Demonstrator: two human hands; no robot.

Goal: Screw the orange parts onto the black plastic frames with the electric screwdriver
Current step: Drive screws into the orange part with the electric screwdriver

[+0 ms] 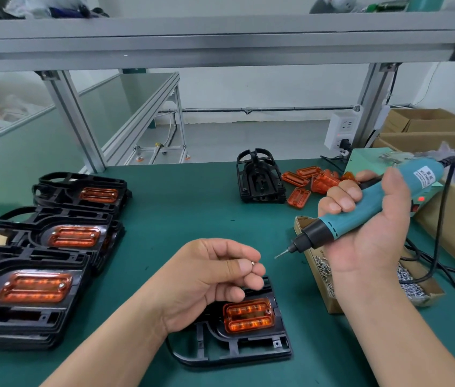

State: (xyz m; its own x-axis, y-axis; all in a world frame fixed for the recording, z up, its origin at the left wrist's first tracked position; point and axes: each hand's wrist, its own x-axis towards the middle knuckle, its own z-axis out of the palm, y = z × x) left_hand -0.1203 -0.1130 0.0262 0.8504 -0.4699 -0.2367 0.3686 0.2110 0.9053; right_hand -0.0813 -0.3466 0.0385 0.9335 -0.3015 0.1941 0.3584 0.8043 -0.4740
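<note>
A black plastic frame lies on the green mat near me, with an orange part seated in it. My left hand hovers above it and pinches a small silver screw between thumb and fingertips. My right hand grips the teal electric screwdriver, tilted with its bit pointing down-left toward the screw, a short gap apart.
Three stacks of black frames with orange parts stand at the left. A cardboard box of screws sits under my right hand. Loose orange parts and a stack of bare frames lie at the back. The tool's cable trails right.
</note>
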